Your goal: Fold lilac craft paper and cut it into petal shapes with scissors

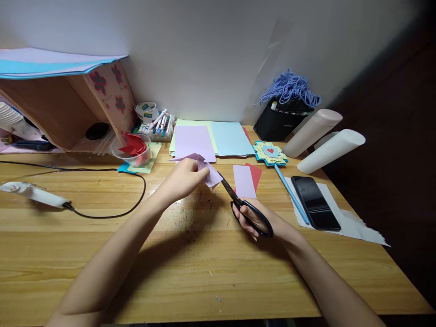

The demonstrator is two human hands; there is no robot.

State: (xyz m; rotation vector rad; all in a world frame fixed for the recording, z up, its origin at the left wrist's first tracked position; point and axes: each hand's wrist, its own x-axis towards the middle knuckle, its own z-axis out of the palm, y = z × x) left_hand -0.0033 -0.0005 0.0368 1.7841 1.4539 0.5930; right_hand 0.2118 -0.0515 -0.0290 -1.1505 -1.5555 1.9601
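Note:
Near the middle of the wooden table (190,272), my left hand (188,177) pinches a folded purple paper (213,176) between thumb and fingers. My right hand (250,218) is wrapped round the handles of black scissors (235,196). Their blades point up and left, with the tips at the right edge of the folded paper. Just behind the scissors lie a small purple sheet (244,180) and a red piece (256,175) partly under it. Larger purple (195,138) and light blue sheets (231,137) lie at the back by the wall.
At left are a glue gun (41,194) with its cord, a cardboard box (119,100), a bowl of red paper pieces (131,150) and markers (161,123). At right are a paper flower (270,153), a phone (315,202), white cylinders (330,152) and a black holder (281,122) with yarn.

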